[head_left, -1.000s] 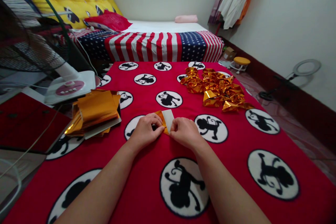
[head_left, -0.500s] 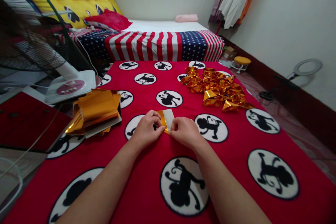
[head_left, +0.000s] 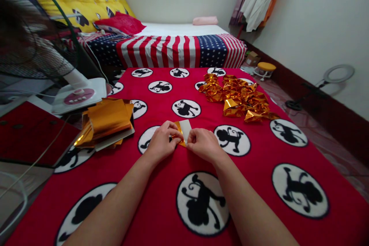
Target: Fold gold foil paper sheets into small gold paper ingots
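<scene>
Between my two hands, on the red cloth [head_left: 161, 207], is a small sheet of gold foil paper [head_left: 186, 126], its pale back facing up on the right and a gold strip showing on the left. My left hand [head_left: 165, 138] pinches its near left part, with fingers bent over the gold strip. My right hand [head_left: 203, 143] is closed on the near right corner, thumb and forefinger together. The fingers hide part of the paper's near edge. A stack of gold foil sheets [head_left: 109, 119] lies to the left, and a heap of folded gold foil pieces [head_left: 236, 94] to the right beyond my hands.
A white fan base [head_left: 79, 94] stands at the left beside a dark red panel [head_left: 31, 134] and a cable. Behind is a bed with a striped, starred cover [head_left: 164, 51]. A yellow stool [head_left: 265, 67] and a ring light [head_left: 338, 73] stand at the right.
My left fingers have shifted slightly over the gold strip. The paper and my right hand stay nearly in place, and the view has moved a little.
</scene>
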The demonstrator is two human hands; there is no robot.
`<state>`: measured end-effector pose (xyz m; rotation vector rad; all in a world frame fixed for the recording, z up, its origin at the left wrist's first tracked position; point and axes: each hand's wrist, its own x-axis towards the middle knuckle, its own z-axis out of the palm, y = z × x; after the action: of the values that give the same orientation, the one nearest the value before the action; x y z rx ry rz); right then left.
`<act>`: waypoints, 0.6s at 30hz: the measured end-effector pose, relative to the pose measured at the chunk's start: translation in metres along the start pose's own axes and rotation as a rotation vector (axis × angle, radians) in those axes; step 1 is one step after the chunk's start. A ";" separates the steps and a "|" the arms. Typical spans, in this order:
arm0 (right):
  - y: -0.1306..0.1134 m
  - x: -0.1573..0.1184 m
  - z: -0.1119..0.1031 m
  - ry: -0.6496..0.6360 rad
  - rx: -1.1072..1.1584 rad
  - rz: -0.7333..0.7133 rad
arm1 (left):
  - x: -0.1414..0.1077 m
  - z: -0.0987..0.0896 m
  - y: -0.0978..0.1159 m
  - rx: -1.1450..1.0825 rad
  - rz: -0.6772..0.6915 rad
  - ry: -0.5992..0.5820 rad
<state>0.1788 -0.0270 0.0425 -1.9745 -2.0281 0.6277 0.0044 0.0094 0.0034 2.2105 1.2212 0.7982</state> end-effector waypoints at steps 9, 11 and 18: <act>-0.004 0.002 0.007 0.038 0.022 0.044 | -0.001 0.000 0.002 0.004 -0.011 0.023; -0.006 0.002 0.010 0.071 -0.016 0.047 | -0.001 0.000 0.003 -0.002 -0.016 0.029; -0.005 0.000 0.010 0.070 -0.017 0.020 | 0.002 -0.001 0.000 -0.055 -0.028 -0.013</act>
<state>0.1697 -0.0284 0.0363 -1.9997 -1.9814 0.5391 0.0046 0.0108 0.0050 2.1470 1.2076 0.7955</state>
